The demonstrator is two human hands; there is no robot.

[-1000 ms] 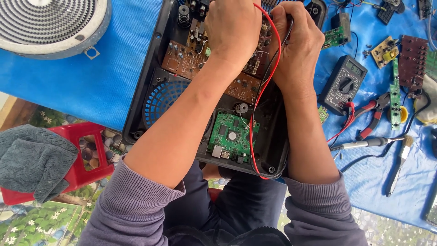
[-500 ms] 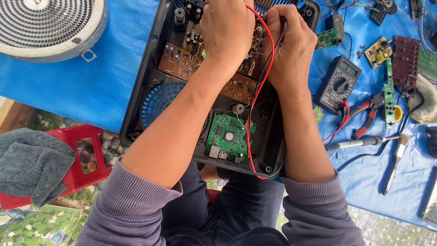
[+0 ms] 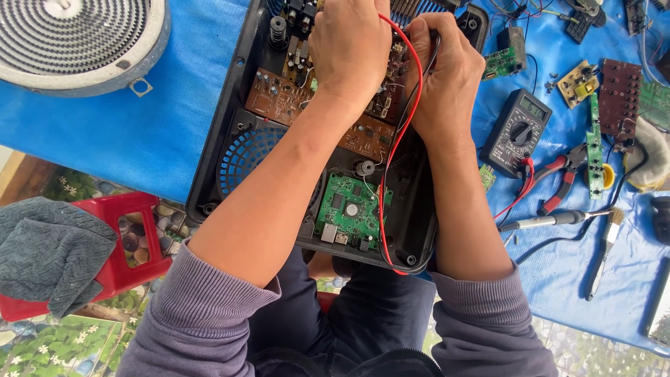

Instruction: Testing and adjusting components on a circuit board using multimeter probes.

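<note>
I'm pressing my left hand [image 3: 351,52], fingers curled down, onto the brown circuit board [image 3: 293,105] inside the open black appliance casing [image 3: 230,112]. My right hand [image 3: 447,73] is gripping a thin black probe [image 3: 431,56] just beside it, the red lead [image 3: 401,139] running between both wrists. The multimeter [image 3: 516,132] is lying right of my right hand on the blue desk [image 3: 125,132].

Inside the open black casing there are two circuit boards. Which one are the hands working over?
The brown board at the casing's far end; both hands are over it. The green board lies nearer the person, untouched.
</note>
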